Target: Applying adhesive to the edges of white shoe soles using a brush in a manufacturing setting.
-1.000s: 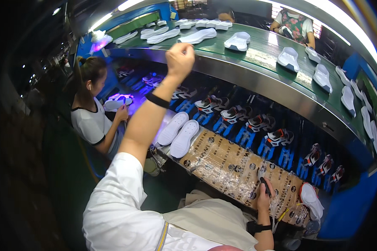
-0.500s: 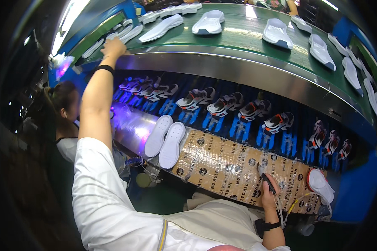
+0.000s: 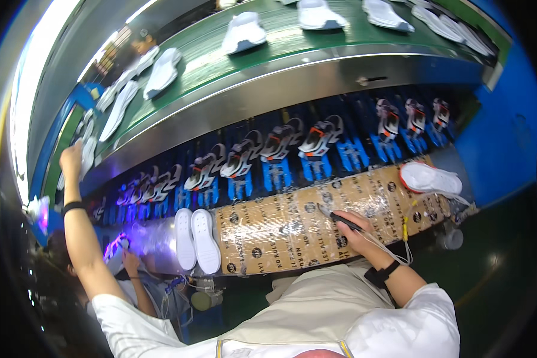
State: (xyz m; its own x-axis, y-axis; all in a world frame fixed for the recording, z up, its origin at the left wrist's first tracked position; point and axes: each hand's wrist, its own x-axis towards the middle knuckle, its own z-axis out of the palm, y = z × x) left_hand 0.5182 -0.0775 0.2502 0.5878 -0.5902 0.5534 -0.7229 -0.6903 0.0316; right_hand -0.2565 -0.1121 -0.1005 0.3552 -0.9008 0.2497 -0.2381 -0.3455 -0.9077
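Observation:
My left hand [image 3: 71, 160] is stretched out to the far left, against the white shoe soles [image 3: 88, 156] at the near edge of the green conveyor. Its fingers are too small and blurred to show whether they grip one. In my right hand [image 3: 358, 231] is a black-handled tool [image 3: 345, 221] with a thin greyish tip and pale cords trailing from it. The tip hovers over or touches the cardboard-covered bench [image 3: 268, 230]; I cannot tell which. Two white soles [image 3: 206, 241] lie side by side at the cardboard's left end.
Several shoe uppers [image 3: 320, 140] sit on blue holders [image 3: 275, 175] behind the bench. Above runs the green conveyor [image 3: 200, 59] with spaced white soles. A red-rimmed white sole [image 3: 432, 178] rests at the bench's right end. A co-worker's arm [image 3: 136, 280] is at lower left.
The view has swung round. My left arm still reaches to the soles at the conveyor's left. My right hand, with the black-handled tool, sits farther left over the cardboard.

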